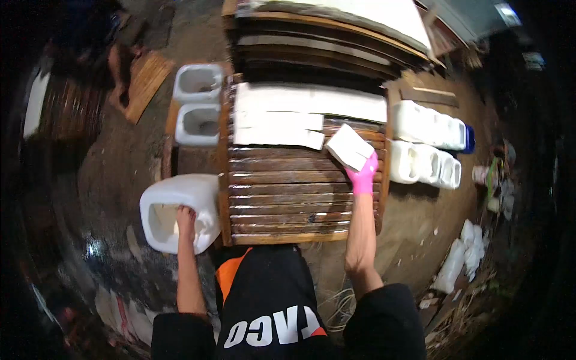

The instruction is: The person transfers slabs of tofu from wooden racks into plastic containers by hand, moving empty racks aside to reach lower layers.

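My right hand (363,174), in a pink glove, is closed around the lower edge of a white rectangular block (350,146), held at a slant over a wooden slatted rack (288,198). White slabs (276,129) lie side by side in rows on the far part of that rack. My bare left hand (186,217) is at the cut-out opening of a large white plastic jug (207,195) left of the rack. Its fingers look curled together, and what they hold, if anything, is too small to make out.
Two cut-open white containers (198,125) stand beyond the jug. More white containers (414,123) line the rack's right side. A stacked rack with white material (360,15) rises at the back. A person's leg (117,69) shows at upper left beside a wooden board (147,84).
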Demonstrator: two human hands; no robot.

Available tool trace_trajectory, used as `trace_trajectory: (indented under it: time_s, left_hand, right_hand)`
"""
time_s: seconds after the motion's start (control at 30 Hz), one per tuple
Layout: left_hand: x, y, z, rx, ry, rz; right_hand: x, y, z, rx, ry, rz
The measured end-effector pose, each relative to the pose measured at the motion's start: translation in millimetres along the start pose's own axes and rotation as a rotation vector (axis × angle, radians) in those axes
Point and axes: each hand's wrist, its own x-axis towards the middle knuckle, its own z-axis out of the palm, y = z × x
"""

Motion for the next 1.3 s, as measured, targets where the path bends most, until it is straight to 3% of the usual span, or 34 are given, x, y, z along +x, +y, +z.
trace_trajectory:
  time_s: [0.03,0.07,0.1,0.13,0.17,0.2,0.23,0.3,0.33,0.4,0.43,0.5,0.57,0.63,0.7,0.8,0.83,0.97,1.07,1.13,1.2,1.3]
  left_hand:
    - [-11.4,-11.8,-3.3,-0.116,0.06,0.053]
    - [-25.0,-33.4,3.4,-0.229,0.12,0.112]
    - [-50.3,-23.5,19.4,-0.236,0.263,0.136]
    - [-80.6,-4.2,40.7,-0.237,0.406,0.158]
    - [-121.0,16.1,61.7,-0.409,0.473,0.085]
    - [-160.3,45.0,93.8,-0.287,0.416,0.204]
    - [-181.7,65.2,110.5,-0.277,0.287,0.154]
    - [-210.3,103.6,136.4,-0.402,0.097,0.113]
    - [-203.5,89.3,138.0,-0.467,0.086,0.198]
    - [-173.3,66.9,116.0,-0.713,0.292,-0.017]
    - [-129.5,18.9,85.9,-1.026,0.29,0.003]
    - [-121.1,98.1,36.4,-1.07,0.277,-0.357]
    - [-74.7,81.8,5.4,-0.937,0.276,-0.333]
    - [-60.9,69.3,-16.8,-0.791,0.253,-0.303]
    - [-68.7,63.2,-34.0,-0.632,0.204,-0.264]
    - [-105.2,92.2,-40.1,-0.651,0.041,0.012]
    - [-120.3,118.5,-39.6,-0.701,0.084,-0.079]
    - [-139.2,147.1,-48.0,-0.699,0.084,-0.042]
    - [-122.0,166.4,-67.6,-0.692,0.105,0.101]
    - [-112.3,179.8,-82.2,-0.626,0.14,0.188]
    - [-98.6,189.9,-94.5,-0.612,0.196,0.218]
    - [-91.4,188.7,-101.2,-0.655,0.224,0.24]
  right_hand:
    - [-16.6,11.4,-1.0,-0.861,0.18,-0.244]
    - [-38.4,-7.3,11.5,-0.186,0.14,0.035]
    - [-61.5,-28.3,24.8,0.495,0.297,0.272]
    - [-83.6,-42.7,62.1,0.214,0.183,0.113]
    - [-105.3,-58.0,102.4,0.381,0.111,0.239]
    - [-129.1,-81.3,143.1,0.532,0.071,0.351]
    - [-149.6,-57.0,155.9,0.29,0.044,0.286]
    - [-170.9,-18.4,187.1,-0.182,-0.271,0.312]
    - [-183.6,-13.8,240.5,-0.239,-0.467,0.376]
    - [-209.0,-4.7,347.3,-0.363,-0.893,0.444]
    - [-215.5,16.1,389.8,-0.458,-1.062,0.212]
    - [-229.2,176.2,413.4,-0.747,-1.196,-0.138]
    - [-217.5,121.5,479.9,-0.591,-0.931,0.505]
    - [-213.8,162.6,504.1,-0.641,-0.846,0.613]
    - [-212.9,196.8,516.9,-0.738,-0.816,0.595]
    - [-220.3,214.5,529.4,-0.927,-0.773,0.493]
    - [-224.7,213.0,531.1,-0.988,-0.762,0.448]
    - [-230.3,186.3,531.1,-1.11,-0.681,0.341]
    - [-227.5,184.4,507.6,-1.046,-0.462,0.262]
    - [-230.8,232.2,469.4,-0.962,-0.241,0.116]
    - [-236.2,216.8,466.5,-1.048,-0.114,0.242]
    - [-247.0,245.8,471.0,-1.337,-0.539,-0.147]
